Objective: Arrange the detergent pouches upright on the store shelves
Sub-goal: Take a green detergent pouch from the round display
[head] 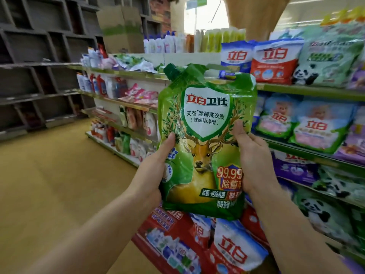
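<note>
Up in front of the shelves (pixel 308 89), a green pouch (pixel 205 139) stands upright in the air. Left hand (pixel 156 167) holds its left edge, right hand (pixel 254 155) its right edge. More bags (pixel 233 252) lie below it.

- The fingers of the left hand (pixel 156 169) lie behind the green pouch (pixel 205 139); only the thumb shows on its front.
- The right hand (pixel 254 161) likewise hides its fingers behind the pouch's right edge and covers part of the printed label there.
- The pouch blocks the middle stretch of the shelves (pixel 308 89) behind it.
- The bottles (pixel 166 43) on the top shelf are blurred, labels unreadable.
- The purple bags (pixel 355 147) are cut off by the right edge.
- The red bags (pixel 169 240) are cut off by the bottom edge.
- Both forearms leave the frame at the bottom.
</note>
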Motion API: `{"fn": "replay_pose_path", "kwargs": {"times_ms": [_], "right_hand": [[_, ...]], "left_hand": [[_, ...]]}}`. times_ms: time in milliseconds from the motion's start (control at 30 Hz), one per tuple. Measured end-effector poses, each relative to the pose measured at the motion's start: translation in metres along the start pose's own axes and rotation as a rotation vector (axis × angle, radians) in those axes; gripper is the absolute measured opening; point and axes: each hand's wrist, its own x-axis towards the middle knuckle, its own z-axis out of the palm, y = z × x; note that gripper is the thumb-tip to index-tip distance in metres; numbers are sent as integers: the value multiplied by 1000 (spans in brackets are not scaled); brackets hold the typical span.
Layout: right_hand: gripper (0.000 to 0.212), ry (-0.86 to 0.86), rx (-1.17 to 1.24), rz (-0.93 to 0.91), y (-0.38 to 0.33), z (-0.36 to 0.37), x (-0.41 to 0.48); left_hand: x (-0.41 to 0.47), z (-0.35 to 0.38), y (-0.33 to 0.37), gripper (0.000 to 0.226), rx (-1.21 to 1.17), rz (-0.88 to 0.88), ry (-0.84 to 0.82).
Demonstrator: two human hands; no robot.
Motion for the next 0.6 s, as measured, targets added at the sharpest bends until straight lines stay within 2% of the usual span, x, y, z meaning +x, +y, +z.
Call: {"fn": "replay_pose_path", "kwargs": {"times_ms": [533,600], "right_hand": [[21,-112,94,-28,61,97,233],[20,-112,62,-43,71,113,287]], "left_hand": [[242,-48,72,37,30,68,70],[300,-54,84,38,51,67,101]]}}
